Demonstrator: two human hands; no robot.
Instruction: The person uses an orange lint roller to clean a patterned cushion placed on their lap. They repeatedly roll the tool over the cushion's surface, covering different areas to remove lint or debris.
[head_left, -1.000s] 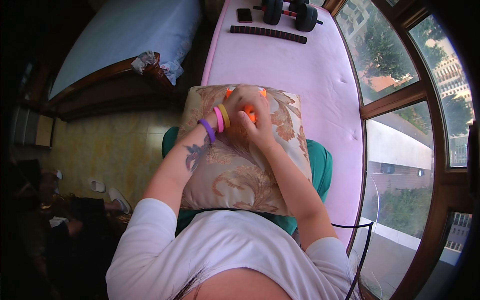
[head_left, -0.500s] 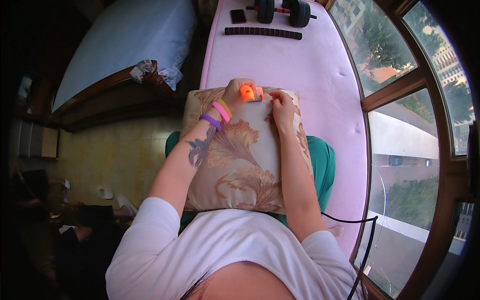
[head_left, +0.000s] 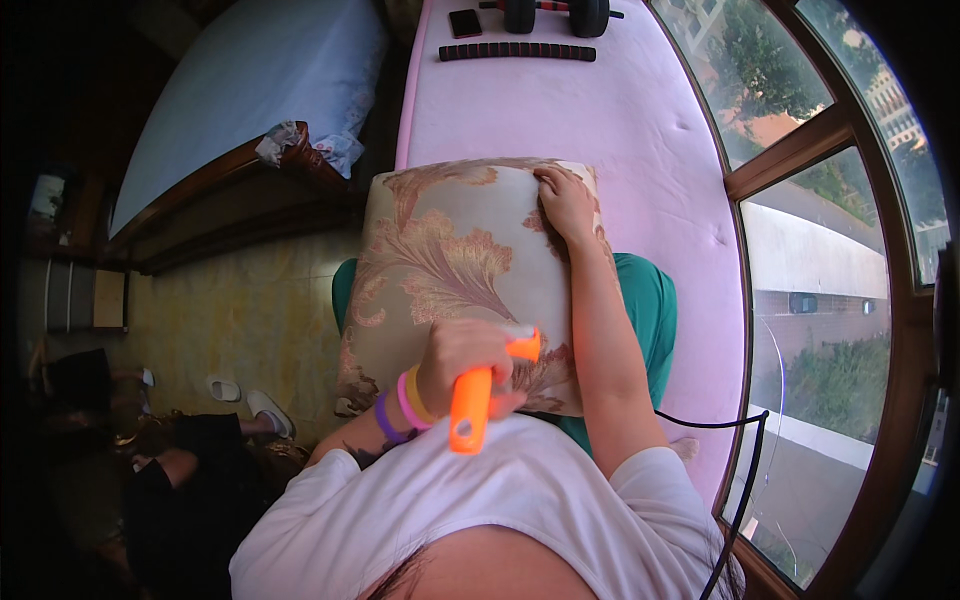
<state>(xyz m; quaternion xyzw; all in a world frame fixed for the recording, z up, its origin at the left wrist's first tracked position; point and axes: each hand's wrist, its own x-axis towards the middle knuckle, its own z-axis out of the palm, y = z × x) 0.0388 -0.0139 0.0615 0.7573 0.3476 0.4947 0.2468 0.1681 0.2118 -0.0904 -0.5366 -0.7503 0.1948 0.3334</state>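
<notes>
A patterned cushion [head_left: 455,270] in cream and bronze leaf lies across my lap. My left hand [head_left: 462,355] is closed round an orange-handled tool [head_left: 470,412] near the cushion's front edge, close to my shirt. Its handle has a hole at the end and points toward me. A second orange end sticks out to the right past my fingers; a pale part beside it is blurred, and the tool's kind is unclear. On the cushion's far right corner rests my right hand [head_left: 566,205], its fingers laid on the fabric with no tool in them.
I sit on a pink padded surface [head_left: 650,150]. Beyond the cushion lie a black and red bar [head_left: 518,51], a phone [head_left: 465,23] and a dumbbell [head_left: 590,16]. Windows [head_left: 820,270] line the right side; a black cable [head_left: 745,470] hangs nearby. A bed [head_left: 260,90] stands left.
My left hand has drawn the orange-handled tool from the cushion's far edge back toward my body. My right hand stays at the far right corner, its fingers now lower on the fabric.
</notes>
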